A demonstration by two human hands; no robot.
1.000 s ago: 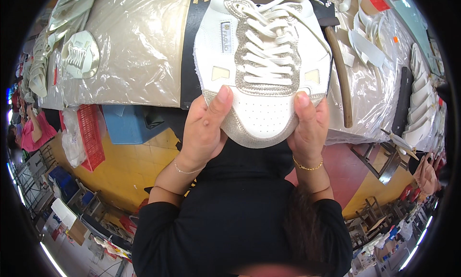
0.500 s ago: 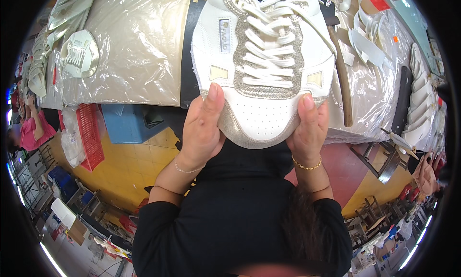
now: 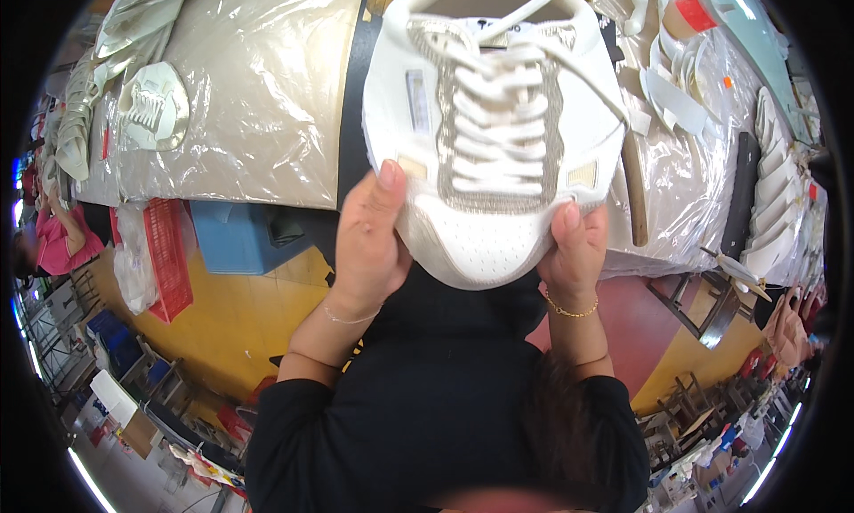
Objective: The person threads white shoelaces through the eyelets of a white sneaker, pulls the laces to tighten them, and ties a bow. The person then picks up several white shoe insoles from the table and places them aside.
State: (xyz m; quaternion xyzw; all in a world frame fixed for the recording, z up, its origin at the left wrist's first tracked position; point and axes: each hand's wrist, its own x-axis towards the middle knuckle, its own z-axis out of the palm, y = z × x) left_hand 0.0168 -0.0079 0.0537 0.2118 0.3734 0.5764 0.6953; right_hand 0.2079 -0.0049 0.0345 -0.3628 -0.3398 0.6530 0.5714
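A white sneaker (image 3: 494,131) with white laces and beige-gold trim is held up in front of the camera, toe pointing toward me. My left hand (image 3: 369,237) grips the toe's left side, thumb on top. My right hand (image 3: 574,251) grips the toe's right side, thumb up on the leather. Both wrists wear thin bracelets, and black sleeves cover my forearms.
Behind the shoe is a table covered in clear plastic sheet (image 3: 258,95). A shoe upper (image 3: 156,108) lies at its left, white shoe parts (image 3: 685,95) at its right. A red crate (image 3: 169,255) and a blue box (image 3: 236,237) stand below. A person in pink (image 3: 58,237) sits far left.
The sneaker has been raised and brought closer to the camera, and both hands have shifted up with it, still gripping the toe.
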